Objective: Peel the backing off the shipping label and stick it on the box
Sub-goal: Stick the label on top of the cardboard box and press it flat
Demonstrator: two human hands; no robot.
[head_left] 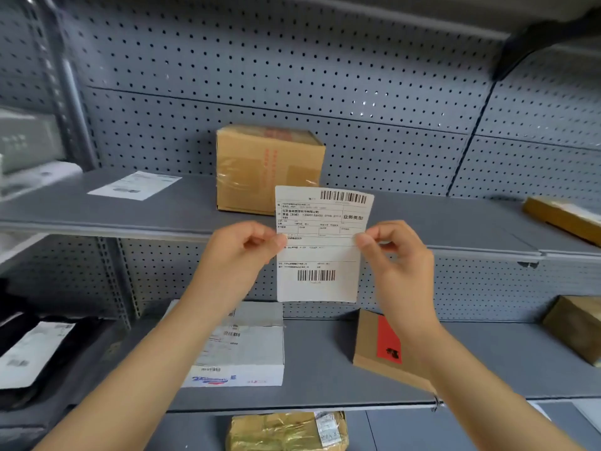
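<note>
Matt white paper shipping label (320,252). Brown cardboard box (266,167), glossy tape over it. Matt grey perforated metal shelf (130,213).

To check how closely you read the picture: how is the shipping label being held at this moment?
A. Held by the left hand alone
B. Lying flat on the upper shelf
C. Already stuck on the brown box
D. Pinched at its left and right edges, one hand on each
D: the left hand and right hand each pinch a side edge of the shipping label, held up in front of the box.

A parcel storeroom: grey pegboard shelving (471,229) holding taped cardboard boxes (266,167).
</note>
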